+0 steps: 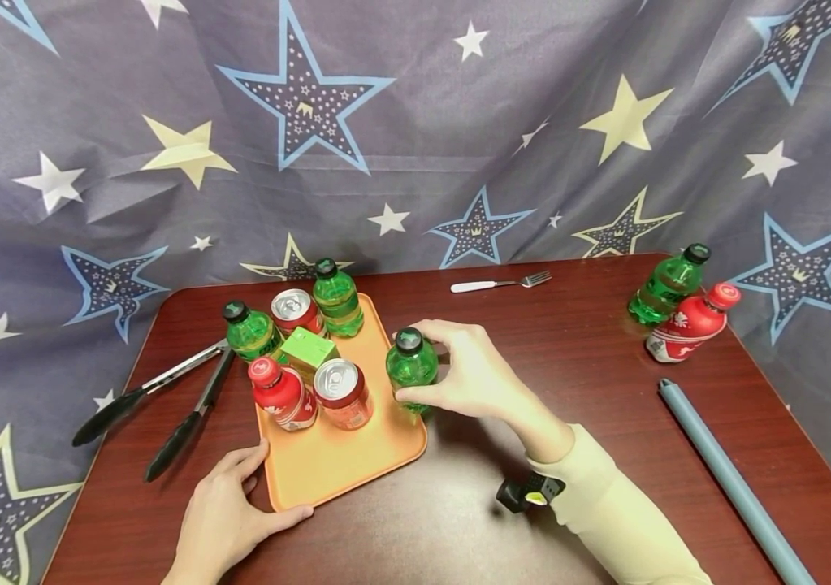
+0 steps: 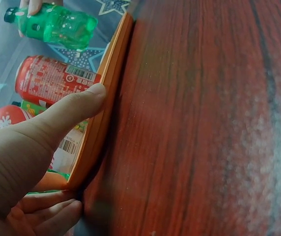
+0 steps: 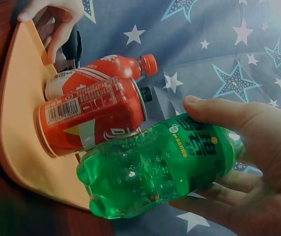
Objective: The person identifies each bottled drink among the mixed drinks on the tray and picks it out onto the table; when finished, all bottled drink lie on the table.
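My right hand (image 1: 477, 370) holds a green soda bottle (image 3: 155, 169) with a black cap, fingers and thumb around its sides. In the left wrist view, a gap shows between this bottle (image 2: 57, 25) and the orange tray (image 1: 313, 479). My left hand (image 1: 221, 508) grips the tray's near left corner, thumb (image 2: 74, 105) on the front rim and fingers at the left side. On the tray stand a red can (image 1: 345, 402), a red bottle (image 1: 283, 396), a green box (image 1: 309, 351), another red can (image 1: 296, 311) and two green bottles (image 1: 338, 301).
Black-tipped tongs (image 1: 192, 406) lie open left of the tray. A white-handled fork (image 1: 499, 284) lies at the back. At the right stand another green bottle (image 1: 667, 288) and red bottle (image 1: 686, 327), with a grey-blue tube (image 1: 733, 479) nearer. A star-patterned cloth (image 1: 415, 138) hangs behind.
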The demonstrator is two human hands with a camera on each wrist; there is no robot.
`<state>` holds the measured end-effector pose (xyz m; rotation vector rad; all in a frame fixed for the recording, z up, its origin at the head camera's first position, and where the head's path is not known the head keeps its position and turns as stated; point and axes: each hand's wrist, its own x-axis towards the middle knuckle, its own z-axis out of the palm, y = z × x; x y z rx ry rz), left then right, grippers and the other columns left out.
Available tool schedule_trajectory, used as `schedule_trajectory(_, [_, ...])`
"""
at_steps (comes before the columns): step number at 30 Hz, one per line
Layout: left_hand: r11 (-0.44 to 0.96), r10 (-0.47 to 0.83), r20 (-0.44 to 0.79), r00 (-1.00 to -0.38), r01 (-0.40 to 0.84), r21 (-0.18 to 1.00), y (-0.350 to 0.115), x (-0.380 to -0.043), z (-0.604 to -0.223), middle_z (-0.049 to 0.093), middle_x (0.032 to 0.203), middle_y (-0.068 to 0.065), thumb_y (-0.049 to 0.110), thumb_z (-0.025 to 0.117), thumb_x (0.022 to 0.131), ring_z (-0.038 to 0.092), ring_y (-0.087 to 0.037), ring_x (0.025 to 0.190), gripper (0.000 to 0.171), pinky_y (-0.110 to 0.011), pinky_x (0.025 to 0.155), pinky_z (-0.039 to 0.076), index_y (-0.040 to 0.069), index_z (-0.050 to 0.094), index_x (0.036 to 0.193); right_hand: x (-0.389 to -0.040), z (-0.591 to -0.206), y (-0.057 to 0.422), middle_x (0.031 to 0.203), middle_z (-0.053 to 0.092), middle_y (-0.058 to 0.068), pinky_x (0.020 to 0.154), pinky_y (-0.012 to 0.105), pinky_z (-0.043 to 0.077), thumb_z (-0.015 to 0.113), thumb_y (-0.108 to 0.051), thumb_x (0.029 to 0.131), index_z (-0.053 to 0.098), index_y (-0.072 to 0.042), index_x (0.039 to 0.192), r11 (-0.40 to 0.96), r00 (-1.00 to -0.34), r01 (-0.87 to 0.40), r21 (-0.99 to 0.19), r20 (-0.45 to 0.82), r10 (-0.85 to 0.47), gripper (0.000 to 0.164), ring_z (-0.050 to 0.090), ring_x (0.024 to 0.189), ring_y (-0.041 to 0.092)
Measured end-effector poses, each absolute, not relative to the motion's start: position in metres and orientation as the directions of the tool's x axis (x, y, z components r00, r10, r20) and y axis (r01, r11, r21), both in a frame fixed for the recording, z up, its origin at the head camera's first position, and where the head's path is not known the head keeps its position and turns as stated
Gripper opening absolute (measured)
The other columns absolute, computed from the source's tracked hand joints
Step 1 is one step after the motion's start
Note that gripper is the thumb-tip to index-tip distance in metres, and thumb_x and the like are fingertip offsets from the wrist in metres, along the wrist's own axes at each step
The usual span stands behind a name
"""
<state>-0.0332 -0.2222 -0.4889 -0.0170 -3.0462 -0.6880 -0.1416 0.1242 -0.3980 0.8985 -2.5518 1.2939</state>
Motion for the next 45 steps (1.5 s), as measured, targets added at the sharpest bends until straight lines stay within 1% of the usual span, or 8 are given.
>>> schedule_trajectory(8, [0.901, 0.008, 0.018, -1.0, 0.015, 0.434, -0.222, -0.033, -0.489, 0.07, 0.13, -0.018, 0.08, 0.092, 0.054, 0.073, -0.021, 0.096, 0.122, -0.037, 0.077, 0.06, -0.003, 0.067, 0.141, -0.147, -0.399, 0.134, 0.108, 0.077, -0.005, 0.089, 0.023, 0.061, 0.101, -0.026, 0.07, 0.076, -0.015, 0.117, 0.466, -0.824, -0.557, -0.688, 0.384, -0.417, 0.055, 0.075, 0.096, 0.011])
schedule_trajectory(13, [0.901, 0.007, 0.018, -1.0, 0.014, 0.433, -0.222, -0.034, -0.489, 0.07, 0.13, -0.018, 0.08, 0.092, 0.054, 0.073, -0.021, 0.096, 0.123, -0.037, 0.077, 0.06, -0.003, 0.067, 0.141, -0.148, -0.4, 0.138, 0.108, 0.077, -0.004, 0.089, 0.025, 0.062, 0.101, -0.026, 0.069, 0.075, -0.015, 0.118, 0.474, -0.829, -0.551, -0.687, 0.387, -0.403, 0.056, 0.077, 0.097, 0.012])
schedule_trajectory(17, [0.902, 0.006, 0.012, -1.0, 0.011, 0.432, -0.222, -0.033, -0.489, 0.07, 0.13, -0.018, 0.081, 0.092, 0.054, 0.073, -0.021, 0.096, 0.123, -0.038, 0.078, 0.06, -0.003, 0.067, 0.141, -0.148, -0.4, 0.141, 0.108, 0.078, -0.004, 0.087, 0.028, 0.063, 0.101, -0.025, 0.069, 0.075, -0.014, 0.118, 0.482, -0.838, -0.539, -0.69, 0.383, -0.389, 0.056, 0.077, 0.095, 0.011])
schedule_trajectory(25, [0.905, 0.007, -0.001, -1.0, 0.006, 0.426, -0.223, -0.033, -0.489, 0.07, 0.131, -0.019, 0.081, 0.091, 0.054, 0.073, -0.022, 0.097, 0.124, -0.04, 0.079, 0.06, -0.003, 0.066, 0.141, -0.15, -0.399, 0.149, 0.105, 0.077, -0.004, 0.084, 0.027, 0.063, 0.102, -0.025, 0.069, 0.075, -0.014, 0.117, 0.491, -0.847, -0.529, -0.692, 0.388, -0.365, 0.055, 0.077, 0.092, 0.011])
schedule_trajectory(31, [0.905, 0.005, 0.001, -1.0, 0.005, 0.426, -0.222, -0.034, -0.488, 0.07, 0.13, -0.019, 0.081, 0.092, 0.054, 0.072, -0.021, 0.096, 0.123, -0.038, 0.077, 0.06, -0.003, 0.067, 0.141, -0.153, -0.4, 0.154, 0.104, 0.078, -0.002, 0.078, 0.032, 0.065, 0.102, -0.025, 0.069, 0.075, -0.014, 0.117, 0.505, -0.857, -0.513, -0.694, 0.383, -0.344, 0.056, 0.078, 0.09, 0.012])
schedule_trajectory(35, [0.904, 0.005, 0.004, -1.0, 0.006, 0.428, -0.222, -0.033, -0.488, 0.07, 0.129, -0.018, 0.08, 0.092, 0.054, 0.072, -0.021, 0.095, 0.123, -0.037, 0.077, 0.06, -0.003, 0.067, 0.14, -0.153, -0.4, 0.158, 0.104, 0.078, -0.001, 0.072, 0.029, 0.064, 0.102, -0.022, 0.068, 0.075, -0.013, 0.117, 0.509, -0.865, -0.5, -0.701, 0.376, -0.333, 0.057, 0.079, 0.089, 0.014])
schedule_trajectory(38, [0.903, 0.005, 0.006, -1.0, 0.007, 0.43, -0.222, -0.033, -0.487, 0.071, 0.129, -0.019, 0.08, 0.092, 0.053, 0.073, -0.021, 0.095, 0.123, -0.038, 0.077, 0.06, -0.003, 0.068, 0.14, -0.154, -0.399, 0.162, 0.105, 0.078, 0.0, 0.072, 0.025, 0.063, 0.102, -0.022, 0.068, 0.074, -0.012, 0.118, 0.522, -0.867, -0.497, -0.693, 0.379, -0.324, 0.058, 0.079, 0.089, 0.016])
schedule_trajectory(45, [0.905, 0.003, -0.001, -1.0, 0.002, 0.426, -0.221, -0.034, -0.487, 0.07, 0.13, -0.019, 0.081, 0.092, 0.053, 0.073, -0.021, 0.096, 0.123, -0.038, 0.078, 0.06, -0.003, 0.067, 0.14, -0.156, -0.397, 0.171, 0.108, 0.079, 0.003, 0.074, 0.033, 0.064, 0.103, -0.022, 0.067, 0.075, -0.01, 0.122, 0.562, -0.868, -0.496, -0.662, 0.392, -0.304, 0.062, 0.079, 0.087, 0.02])
